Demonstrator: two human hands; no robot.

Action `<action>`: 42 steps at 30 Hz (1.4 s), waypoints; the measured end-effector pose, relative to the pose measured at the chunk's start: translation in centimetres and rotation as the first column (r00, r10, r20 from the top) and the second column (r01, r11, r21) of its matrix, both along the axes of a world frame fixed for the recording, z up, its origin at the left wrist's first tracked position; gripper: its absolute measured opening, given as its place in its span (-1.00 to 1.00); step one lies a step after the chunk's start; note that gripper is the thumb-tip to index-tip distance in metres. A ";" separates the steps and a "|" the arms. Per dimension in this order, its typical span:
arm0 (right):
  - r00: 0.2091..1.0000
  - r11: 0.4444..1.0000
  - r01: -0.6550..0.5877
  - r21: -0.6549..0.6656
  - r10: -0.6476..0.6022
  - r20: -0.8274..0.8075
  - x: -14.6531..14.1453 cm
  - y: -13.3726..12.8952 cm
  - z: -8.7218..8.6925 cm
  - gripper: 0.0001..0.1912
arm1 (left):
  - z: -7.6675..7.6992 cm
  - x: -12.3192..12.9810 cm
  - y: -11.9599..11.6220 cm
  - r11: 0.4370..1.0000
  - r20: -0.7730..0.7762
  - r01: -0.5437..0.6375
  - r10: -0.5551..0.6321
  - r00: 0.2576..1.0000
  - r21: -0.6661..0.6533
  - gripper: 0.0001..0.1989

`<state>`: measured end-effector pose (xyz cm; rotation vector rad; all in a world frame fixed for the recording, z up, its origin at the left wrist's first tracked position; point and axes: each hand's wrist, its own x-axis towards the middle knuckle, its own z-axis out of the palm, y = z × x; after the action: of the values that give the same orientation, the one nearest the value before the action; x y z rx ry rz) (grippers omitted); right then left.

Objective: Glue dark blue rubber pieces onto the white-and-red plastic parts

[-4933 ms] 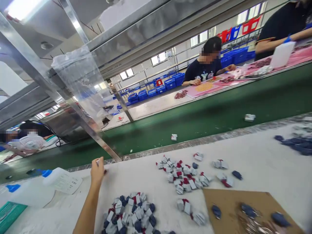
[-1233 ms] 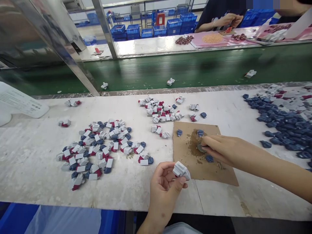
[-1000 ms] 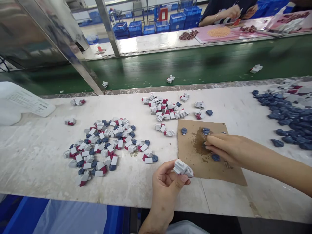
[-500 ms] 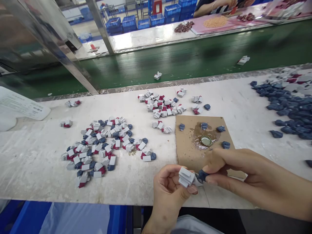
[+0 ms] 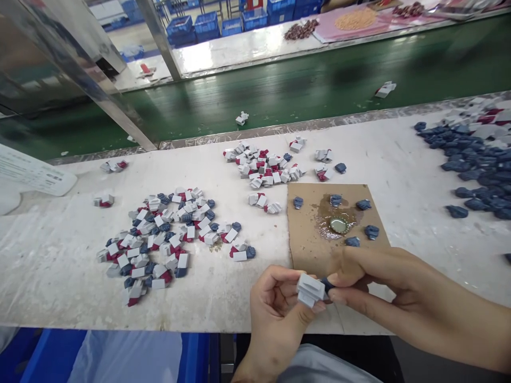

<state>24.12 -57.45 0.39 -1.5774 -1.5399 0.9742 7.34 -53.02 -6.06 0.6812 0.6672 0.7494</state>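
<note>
Between the fingertips of my left hand (image 5: 279, 314) is a light grey plastic piece (image 5: 310, 290). My right hand (image 5: 371, 287) pinches a small dark blue piece (image 5: 328, 285) against its right side; fingers partly hide where they meet. Just beyond is a brown cardboard sheet (image 5: 307, 250) with a wet patch, a bottle cap (image 5: 338, 225) in liquid and several dark blue pieces (image 5: 371, 232) around it. Grey, red and blue assembled pieces (image 5: 159, 229) lie heaped to the left, and a grey and red pile (image 5: 267, 169) sits behind the cardboard's left side.
Many blue pieces (image 5: 475, 175) spread at the right. A green conveyor belt (image 5: 311, 85) runs behind the table (image 5: 56, 266), carrying two grey pieces. A metal post (image 5: 115, 111) and a white container (image 5: 35, 170) stand left. Blue bins (image 5: 195, 351) sit below the front edge.
The blue piece is now closer against the grey piece, and my hands are nearer together. The pieces on the belt have shifted left. The view has tilted down slightly.
</note>
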 end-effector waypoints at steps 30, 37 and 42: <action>0.701 0.968 0.231 -0.095 -0.233 -0.674 -7.6 2.6 -2.0 -0.25 | -0.4 0.3 -0.7 0.625 -0.346 0.075 0.324 0.881 0.777 -0.68; 0.696 0.978 0.126 -0.169 -0.208 -0.688 -9.7 5.0 -2.3 -0.27 | 0.6 -0.8 0.6 0.559 -0.404 0.065 0.509 0.760 0.827 -0.68; 0.743 0.974 0.151 -0.168 -0.224 -0.631 -12.3 10.1 -3.2 -0.25 | 0.7 -4.0 4.7 0.571 -0.545 0.209 0.518 0.659 0.794 -0.72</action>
<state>11.85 -47.38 -2.80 -1.2314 -0.8340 1.3236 3.30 -48.29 -5.36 1.9106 1.1662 0.9668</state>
